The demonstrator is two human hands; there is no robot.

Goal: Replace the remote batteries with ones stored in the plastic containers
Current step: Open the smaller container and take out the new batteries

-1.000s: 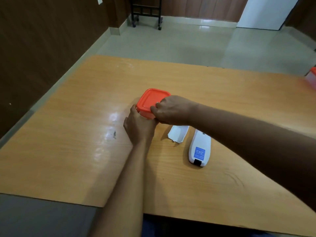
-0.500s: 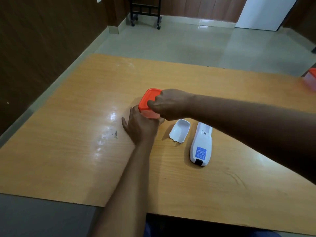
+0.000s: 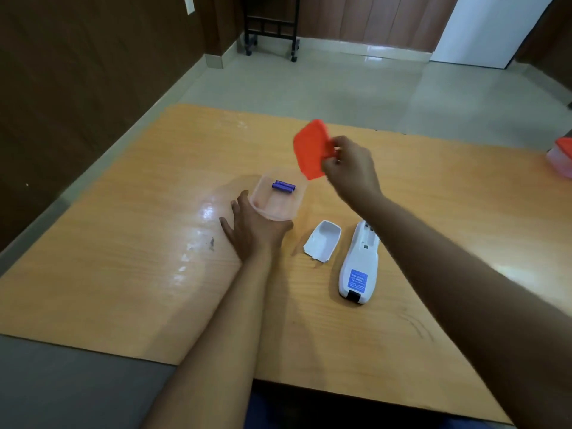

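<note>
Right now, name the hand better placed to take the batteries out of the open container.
Left, probably: the left hand holds the clear container right beside the purple batteries, while the right hand is raised above the table, its grip taken by the orange lid.

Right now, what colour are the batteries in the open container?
Purple: the batteries in the clear container, best in the head view.
</note>
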